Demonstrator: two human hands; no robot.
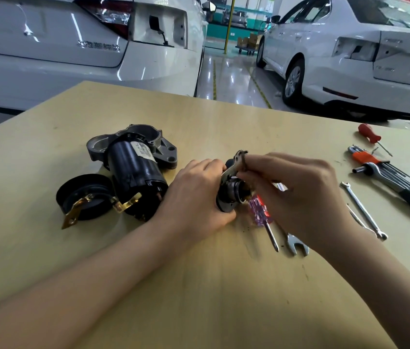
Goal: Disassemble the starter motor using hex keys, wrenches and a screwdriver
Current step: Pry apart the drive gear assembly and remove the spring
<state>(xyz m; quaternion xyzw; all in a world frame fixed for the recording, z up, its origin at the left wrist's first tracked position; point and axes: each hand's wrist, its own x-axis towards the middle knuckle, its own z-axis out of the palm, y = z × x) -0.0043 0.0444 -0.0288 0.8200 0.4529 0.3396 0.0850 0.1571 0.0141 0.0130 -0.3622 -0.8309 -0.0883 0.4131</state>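
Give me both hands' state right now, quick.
Left hand: gripping the dark cylindrical motor part, steadying it on the table.
Right hand: fingers pinching the metal bracket on top of that part.

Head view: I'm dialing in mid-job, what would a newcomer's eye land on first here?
First, the two hands at table centre: the left hand grips a small black cylindrical part while the right hand pinches a metal bracket on top of it. Left of them lies the black starter motor body with a removed black end cap beside it. Hex keys and wrenches lie at the right edge, white cars behind.
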